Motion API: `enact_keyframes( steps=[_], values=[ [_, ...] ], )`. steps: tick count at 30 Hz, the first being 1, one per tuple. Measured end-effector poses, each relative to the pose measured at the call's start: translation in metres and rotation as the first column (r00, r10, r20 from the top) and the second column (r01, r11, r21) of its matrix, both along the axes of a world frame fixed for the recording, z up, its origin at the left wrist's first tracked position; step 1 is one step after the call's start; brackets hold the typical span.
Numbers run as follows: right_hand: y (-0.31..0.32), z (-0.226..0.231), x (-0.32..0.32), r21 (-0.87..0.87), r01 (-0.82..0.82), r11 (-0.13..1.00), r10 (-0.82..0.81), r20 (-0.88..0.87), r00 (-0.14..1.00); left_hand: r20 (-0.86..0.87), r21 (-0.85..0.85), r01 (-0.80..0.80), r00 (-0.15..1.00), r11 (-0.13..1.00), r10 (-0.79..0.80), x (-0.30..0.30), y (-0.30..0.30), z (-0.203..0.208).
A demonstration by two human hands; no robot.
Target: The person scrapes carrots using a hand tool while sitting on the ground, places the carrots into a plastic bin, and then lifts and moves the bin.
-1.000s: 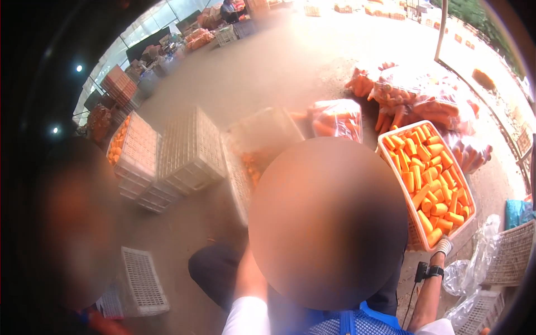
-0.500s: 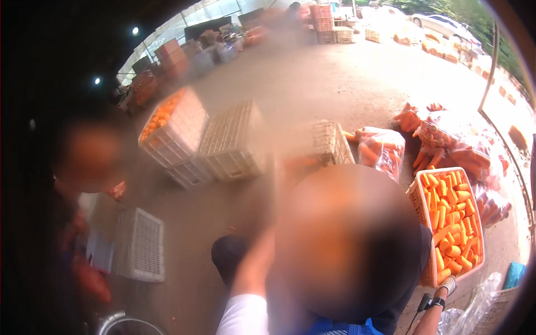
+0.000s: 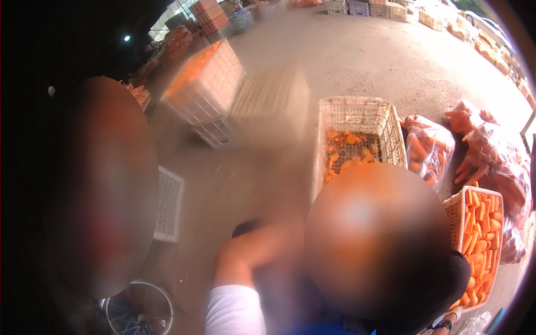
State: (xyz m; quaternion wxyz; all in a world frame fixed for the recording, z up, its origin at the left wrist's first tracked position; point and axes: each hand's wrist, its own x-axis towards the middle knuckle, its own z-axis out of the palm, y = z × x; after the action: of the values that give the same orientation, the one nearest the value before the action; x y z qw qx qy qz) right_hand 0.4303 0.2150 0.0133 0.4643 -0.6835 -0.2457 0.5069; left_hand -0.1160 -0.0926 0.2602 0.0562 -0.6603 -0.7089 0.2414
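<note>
My left hand (image 3: 273, 243) reaches inward from a white sleeve, below a beige plastic crate (image 3: 393, 134). Its fingers are lost in blur, so I cannot tell what it holds. Orange carrot pieces and scraps (image 3: 352, 138) lie on the crate's slatted bottom. At the lower right, my right hand (image 3: 455, 315), with a dark watch on the wrist, is at the near corner of a crate (image 3: 456, 218) filled with cut carrots (image 3: 481, 240). Its fingers are barely visible. A large blurred patch hides the space between my hands.
Clear bags of carrots (image 3: 430, 148) stand beyond the filled crate. Stacked crates (image 3: 209, 89), the top one holding orange pieces, are at the upper left. A white crate (image 3: 168, 206) and a spoked wheel (image 3: 139, 307) are at left, by a blurred shape.
The view has shifted, so the beige crate's inside now shows. My left hand is bent more to the right. My right hand remains by the carrot crate, lower in the picture.
</note>
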Motion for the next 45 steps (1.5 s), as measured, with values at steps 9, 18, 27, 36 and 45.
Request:
enact_keyframes(
  steps=[9, 18, 27, 36, 45],
  values=[
    [0.023, -0.072, -0.044, -0.365, -0.107, 0.925, 0.134, 0.047, 0.990, 0.407, 0.025, 0.207, 0.892, 0.978, -0.199, 0.017, -0.007, -0.021],
    [0.023, -0.081, -0.005, -0.595, -0.056, 0.802, 0.167, 0.134, 0.977, 0.827, -0.088, -0.558, 0.421, 0.825, 0.373, -0.034, 0.040, -0.093],
    [-0.005, -0.028, 0.050, -0.695, 0.024, 0.718, 0.169, 0.209, 0.963, 0.796, -0.299, -0.034, 0.542, 0.954, 0.269, -0.034, 0.073, -0.063],
    [-0.018, 0.043, 0.069, -0.755, 0.028, 0.655, 0.229, 0.233, 0.945, 0.805, -0.530, 0.109, 0.377, 0.841, 0.459, -0.030, 0.103, -0.047],
    [-0.042, 0.092, 0.031, -0.828, -0.002, 0.560, 0.293, 0.196, 0.936, 0.816, -0.428, -0.166, 0.350, 0.888, 0.459, -0.031, 0.102, -0.075]
  ],
)
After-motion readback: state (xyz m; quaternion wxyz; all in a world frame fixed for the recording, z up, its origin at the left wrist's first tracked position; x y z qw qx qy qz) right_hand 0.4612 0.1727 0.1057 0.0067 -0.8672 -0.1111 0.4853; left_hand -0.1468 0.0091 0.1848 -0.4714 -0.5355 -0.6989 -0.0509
